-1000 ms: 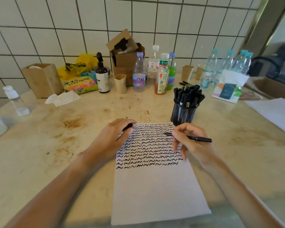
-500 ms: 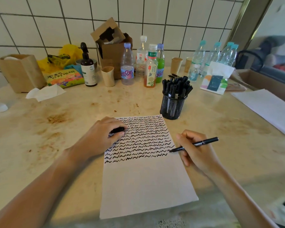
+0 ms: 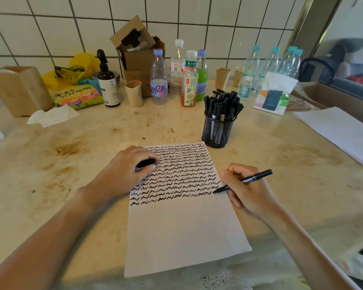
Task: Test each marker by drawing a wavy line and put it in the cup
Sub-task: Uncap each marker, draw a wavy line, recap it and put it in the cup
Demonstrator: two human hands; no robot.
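Right now the right hand (image 3: 250, 191) pinches a black marker (image 3: 244, 181) between thumb and fingers, its tip resting at the right edge of the sheet of paper (image 3: 182, 233), at the end of one of the lowest wavy lines (image 3: 176, 174). The marker's barrel slants up and to the right, away from the page. The left hand (image 3: 126, 174) rests on the paper's upper left corner, fingers curled round a small black marker cap (image 3: 146, 163). Rows of black wavy lines fill the top half of the sheet; the lower half is blank. Just beyond the paper's upper right corner stands a black mesh cup (image 3: 217, 132), packed with capped black markers (image 3: 222, 105) standing upright. The stained table (image 3: 61, 164) carries a row of plastic bottles (image 3: 176, 76) along the tiled wall, a dark pump bottle (image 3: 107, 84), and more white sheets (image 3: 340, 132) at the far right.
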